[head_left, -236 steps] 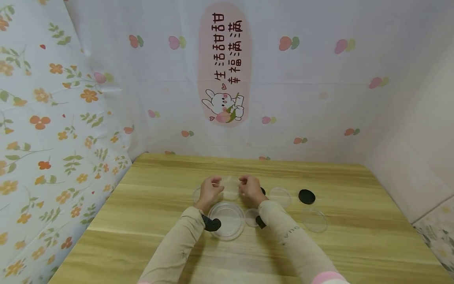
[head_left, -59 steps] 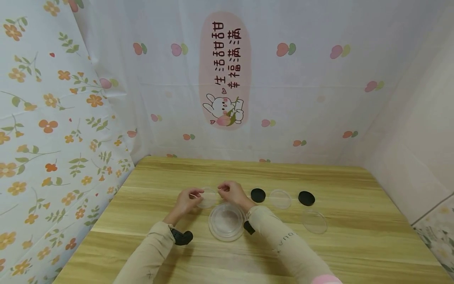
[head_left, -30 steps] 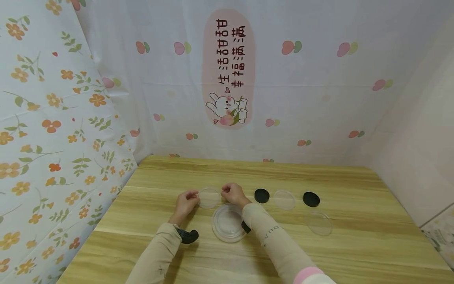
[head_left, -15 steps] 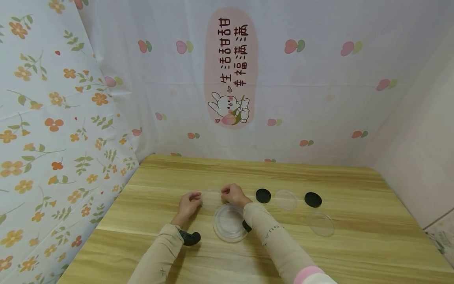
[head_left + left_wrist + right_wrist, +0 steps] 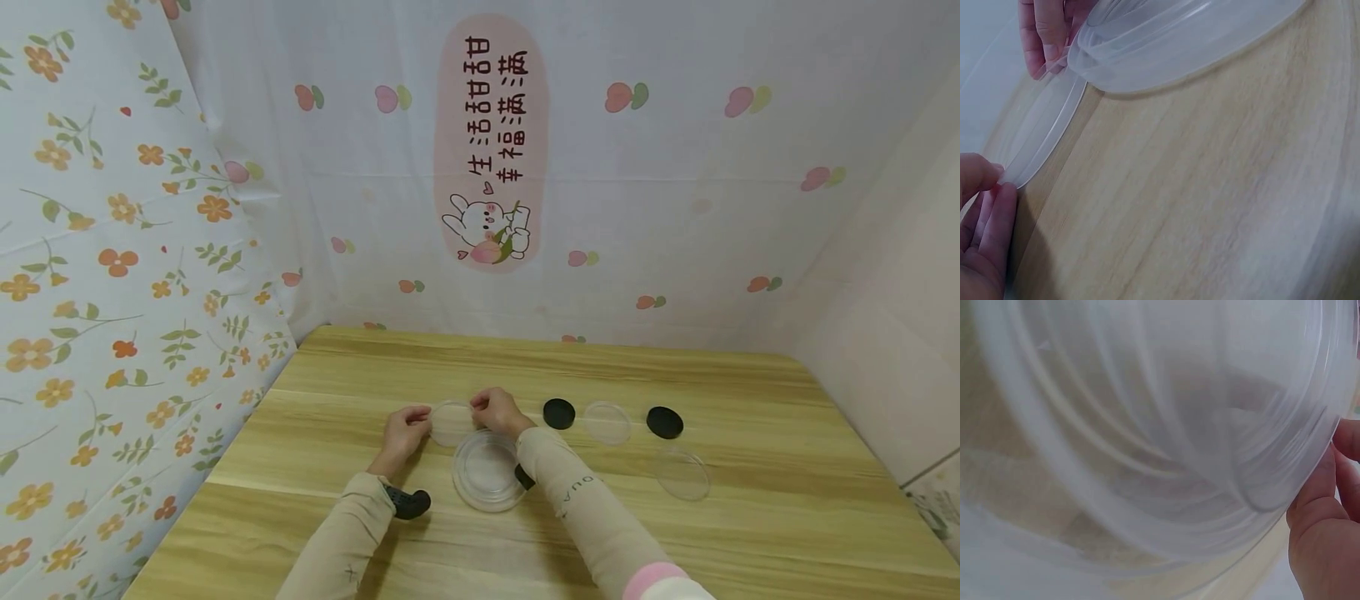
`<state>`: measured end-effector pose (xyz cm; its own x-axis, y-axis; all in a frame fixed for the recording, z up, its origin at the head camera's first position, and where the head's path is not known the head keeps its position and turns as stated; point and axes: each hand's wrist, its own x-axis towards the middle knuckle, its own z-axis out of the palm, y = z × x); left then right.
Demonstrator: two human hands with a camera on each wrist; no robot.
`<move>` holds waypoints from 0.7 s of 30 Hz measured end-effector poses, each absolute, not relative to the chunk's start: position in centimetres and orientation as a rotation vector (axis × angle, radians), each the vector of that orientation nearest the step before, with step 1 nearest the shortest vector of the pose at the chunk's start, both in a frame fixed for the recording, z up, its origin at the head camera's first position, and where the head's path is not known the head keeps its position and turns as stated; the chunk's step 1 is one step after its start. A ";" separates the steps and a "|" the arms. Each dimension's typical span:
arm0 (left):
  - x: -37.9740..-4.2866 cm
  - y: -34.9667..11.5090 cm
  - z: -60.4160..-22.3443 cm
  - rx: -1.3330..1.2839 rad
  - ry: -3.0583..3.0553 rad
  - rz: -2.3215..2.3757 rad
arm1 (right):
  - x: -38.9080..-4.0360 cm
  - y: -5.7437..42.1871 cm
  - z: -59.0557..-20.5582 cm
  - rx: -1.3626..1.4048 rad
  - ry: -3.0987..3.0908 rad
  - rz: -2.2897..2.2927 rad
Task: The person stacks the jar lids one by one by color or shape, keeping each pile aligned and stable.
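Observation:
A clear round plastic lid (image 5: 451,423) lies between my two hands, just behind a stack of clear round lids (image 5: 489,497). My left hand (image 5: 406,431) pinches its left rim between thumb and fingers; the left wrist view shows the grip on the thin lid edge (image 5: 1054,134). On the opposite rim, the fingers of my right hand (image 5: 497,412) pinch the lid close to the stack. In the right wrist view the stacked rings (image 5: 1147,456) fill most of the picture, and the right hand (image 5: 1329,531) appears at the right edge.
To the right on the wooden table (image 5: 600,542) lie a black round lid (image 5: 558,414), a clear disc (image 5: 607,423), a second black lid (image 5: 664,422) and another clear disc (image 5: 682,474). A patterned cloth (image 5: 360,208) hangs behind the table.
A small clear disc right of the stack 7.9 seconds ago is gone from there, and the stack shows more inner rings. Since 2 seconds ago, my left hand has closed on the far-left lid's rim.

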<state>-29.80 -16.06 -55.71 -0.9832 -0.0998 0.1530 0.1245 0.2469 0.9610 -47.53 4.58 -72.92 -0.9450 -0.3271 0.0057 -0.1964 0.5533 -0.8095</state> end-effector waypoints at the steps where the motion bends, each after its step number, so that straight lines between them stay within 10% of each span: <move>1: -28.7 -15.4 -53.7 0.049 -2.366 -1.810 | -47.1 4.6 -72.4 -0.452 2.633 -1.359; 21: -27.2 -13.2 -47.2 0.237 -2.398 -1.850 | -33.7 4.9 -50.1 -0.366 2.559 -1.581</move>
